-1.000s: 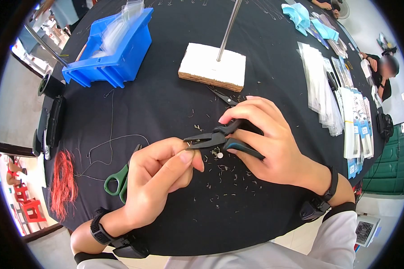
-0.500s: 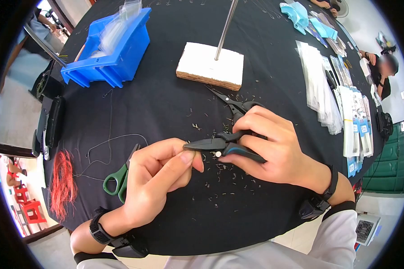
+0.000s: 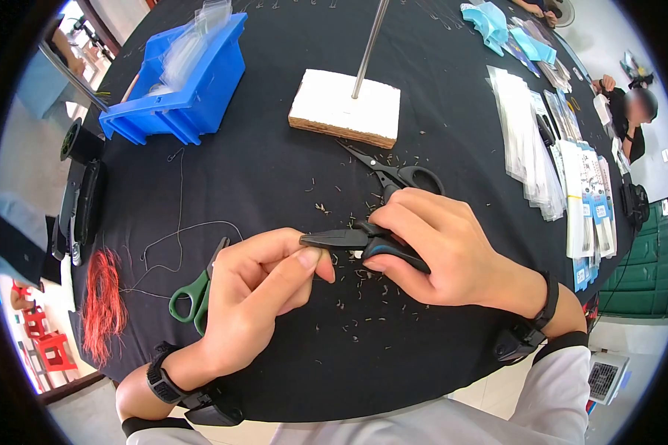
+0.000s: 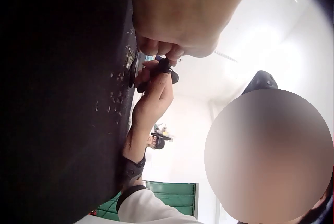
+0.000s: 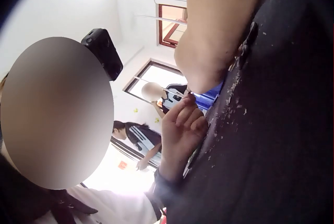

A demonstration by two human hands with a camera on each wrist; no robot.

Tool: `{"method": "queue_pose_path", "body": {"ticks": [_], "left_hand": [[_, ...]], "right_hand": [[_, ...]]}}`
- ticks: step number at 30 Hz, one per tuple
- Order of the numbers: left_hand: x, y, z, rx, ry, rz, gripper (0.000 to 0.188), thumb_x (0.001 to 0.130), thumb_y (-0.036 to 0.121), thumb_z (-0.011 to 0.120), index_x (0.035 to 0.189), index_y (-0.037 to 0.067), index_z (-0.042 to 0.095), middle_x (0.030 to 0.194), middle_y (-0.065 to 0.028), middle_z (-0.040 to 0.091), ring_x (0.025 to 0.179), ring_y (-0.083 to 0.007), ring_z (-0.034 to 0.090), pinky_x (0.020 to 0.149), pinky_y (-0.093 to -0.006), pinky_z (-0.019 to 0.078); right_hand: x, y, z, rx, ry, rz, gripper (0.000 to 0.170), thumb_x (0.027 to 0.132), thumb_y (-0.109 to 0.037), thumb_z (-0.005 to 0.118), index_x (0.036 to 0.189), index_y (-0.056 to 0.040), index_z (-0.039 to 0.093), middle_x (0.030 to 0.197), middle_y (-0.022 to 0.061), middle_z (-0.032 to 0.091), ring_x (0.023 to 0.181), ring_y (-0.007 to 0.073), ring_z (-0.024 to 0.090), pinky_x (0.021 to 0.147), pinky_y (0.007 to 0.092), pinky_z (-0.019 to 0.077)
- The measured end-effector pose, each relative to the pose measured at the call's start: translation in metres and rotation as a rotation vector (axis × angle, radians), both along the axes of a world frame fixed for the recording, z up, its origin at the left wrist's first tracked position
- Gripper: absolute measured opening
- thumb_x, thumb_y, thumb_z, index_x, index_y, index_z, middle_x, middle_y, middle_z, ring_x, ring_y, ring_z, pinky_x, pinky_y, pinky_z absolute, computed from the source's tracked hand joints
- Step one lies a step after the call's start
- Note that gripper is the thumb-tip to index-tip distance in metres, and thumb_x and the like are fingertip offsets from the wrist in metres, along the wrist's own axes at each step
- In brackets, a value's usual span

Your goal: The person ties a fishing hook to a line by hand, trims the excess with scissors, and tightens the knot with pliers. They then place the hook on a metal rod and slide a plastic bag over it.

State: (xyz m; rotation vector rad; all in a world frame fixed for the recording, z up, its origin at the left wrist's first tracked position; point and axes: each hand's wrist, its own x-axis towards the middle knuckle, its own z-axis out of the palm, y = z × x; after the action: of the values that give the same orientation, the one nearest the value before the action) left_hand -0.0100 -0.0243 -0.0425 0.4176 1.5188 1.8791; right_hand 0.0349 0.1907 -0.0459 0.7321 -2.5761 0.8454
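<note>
In the head view, my right hand (image 3: pixel 444 248) grips a pair of pliers (image 3: pixel 335 238) with black jaws and black-and-blue handles. The jaws are closed, their tip right at the fingertips of my left hand (image 3: pixel 256 297). That hand pinches something tiny between thumb and forefinger, mostly hidden; I cannot tell what it is. Black scissors (image 3: pixel 384 173) lie just beyond my right hand. To the left of my left hand are green-handled scissors (image 3: pixel 193 298), partly covered by it. The left wrist view shows my right hand (image 4: pixel 156 91) from the side, around the dark handles.
Small clippings (image 3: pixel 360 297) are scattered over the black tablecloth (image 3: pixel 274 386). A white block (image 3: pixel 345 104) with a metal rod stands beyond. Around it are a blue bin (image 3: pixel 178 96), red threads (image 3: pixel 104 304), a thin cord (image 3: pixel 179 237) and plastic packets (image 3: pixel 523 141). Other people are around the table.
The pliers' jaws were apart one second ago and have come together at my left fingertips. My right hand has shifted slightly down, uncovering more of the black scissors. My left hand stays nearly still.
</note>
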Motion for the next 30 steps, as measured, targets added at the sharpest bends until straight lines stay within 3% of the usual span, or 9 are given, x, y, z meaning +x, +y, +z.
{"method": "queue_pose_path", "body": {"ticks": [10, 13, 17, 22, 23, 26, 29, 30], "left_hand": [[-0.001, 0.0, -0.001, 0.005, 0.05, 0.051, 0.023, 0.093, 0.013, 0.047, 0.083, -0.003, 0.06, 0.053, 0.0053, 0.04, 0.046, -0.0011, 0.029, 0.044, -0.02, 0.0194], [-0.001, 0.0, -0.001, 0.006, 0.059, 0.051, 0.023, 0.093, 0.014, 0.047, 0.082, -0.003, 0.06, 0.053, 0.005, 0.04, 0.046, -0.0011, 0.029, 0.044, -0.0198, 0.0197], [-0.001, 0.001, -0.001, 0.008, 0.081, 0.058, 0.024, 0.093, 0.014, 0.047, 0.082, -0.003, 0.06, 0.053, 0.0049, 0.04, 0.046, -0.001, 0.029, 0.044, -0.0196, 0.0199], [-0.002, -0.001, -0.003, 0.053, 0.083, 0.047, 0.024, 0.093, 0.013, 0.047, 0.081, -0.004, 0.059, 0.052, 0.0046, 0.04, 0.046, -0.0009, 0.029, 0.044, -0.0197, 0.0196], [-0.002, -0.001, -0.003, 0.066, 0.079, 0.05, 0.024, 0.093, 0.013, 0.046, 0.081, -0.004, 0.059, 0.052, 0.0046, 0.04, 0.045, -0.001, 0.029, 0.044, -0.0197, 0.0195], [-0.002, -0.001, -0.002, 0.07, 0.117, 0.071, 0.023, 0.093, 0.011, 0.046, 0.081, -0.004, 0.059, 0.053, 0.0047, 0.04, 0.045, -0.0009, 0.029, 0.043, -0.0199, 0.0193], [0.0, -0.001, 0.0, 0.087, 0.134, 0.065, 0.022, 0.093, 0.01, 0.047, 0.081, -0.005, 0.058, 0.053, 0.0049, 0.039, 0.045, -0.0008, 0.028, 0.043, -0.0203, 0.0191], [0.0, -0.001, 0.0, 0.093, 0.144, 0.067, 0.022, 0.092, 0.01, 0.047, 0.082, -0.005, 0.058, 0.053, 0.0049, 0.039, 0.045, -0.0008, 0.028, 0.043, -0.0205, 0.0191]], "right_hand": [[0.003, -0.001, 0.001, 0.021, -0.031, -0.1, 0.027, 0.078, -0.022, 0.068, 0.089, -0.0004, 0.055, 0.072, 0.0097, 0.054, 0.058, 0.0242, 0.055, 0.05, 0.0318, 0.0438], [0.002, 0.0, -0.001, -0.012, -0.03, -0.111, 0.026, 0.078, -0.019, 0.069, 0.088, -0.0003, 0.055, 0.073, 0.0097, 0.054, 0.058, 0.0244, 0.055, 0.051, 0.0309, 0.0444], [0.0, -0.003, 0.003, -0.226, -0.084, -0.137, 0.023, 0.073, -0.01, 0.072, 0.083, -0.0018, 0.054, 0.076, 0.0097, 0.056, 0.063, 0.0241, 0.057, 0.055, 0.0294, 0.045], [-0.004, 0.002, 0.001, -0.181, 0.093, -0.084, 0.022, 0.069, -0.003, 0.072, 0.079, -0.0024, 0.052, 0.082, 0.0109, 0.058, 0.067, 0.0248, 0.057, 0.058, 0.0303, 0.0452], [-0.004, 0.001, 0.0, -0.202, 0.099, -0.075, 0.021, 0.07, -0.002, 0.071, 0.078, -0.0016, 0.052, 0.084, 0.0118, 0.059, 0.068, 0.0266, 0.057, 0.059, 0.0314, 0.0457], [-0.003, 0.001, 0.003, -0.255, 0.038, -0.039, 0.017, 0.074, -0.003, 0.07, 0.079, -0.0008, 0.054, 0.084, 0.0129, 0.059, 0.067, 0.0221, 0.058, 0.06, 0.031, 0.0461], [0.001, 0.005, 0.016, -0.451, -0.543, 0.06, 0.015, 0.08, 0.0, 0.06, 0.072, -0.0008, 0.048, 0.087, 0.0165, 0.064, 0.075, 0.0217, 0.064, 0.066, 0.0288, 0.0485], [0.001, 0.004, 0.017, -0.582, -0.637, 0.077, 0.015, 0.082, -0.002, 0.059, 0.072, -0.0011, 0.047, 0.087, 0.0165, 0.064, 0.075, 0.021, 0.064, 0.066, 0.0291, 0.0489]]}}
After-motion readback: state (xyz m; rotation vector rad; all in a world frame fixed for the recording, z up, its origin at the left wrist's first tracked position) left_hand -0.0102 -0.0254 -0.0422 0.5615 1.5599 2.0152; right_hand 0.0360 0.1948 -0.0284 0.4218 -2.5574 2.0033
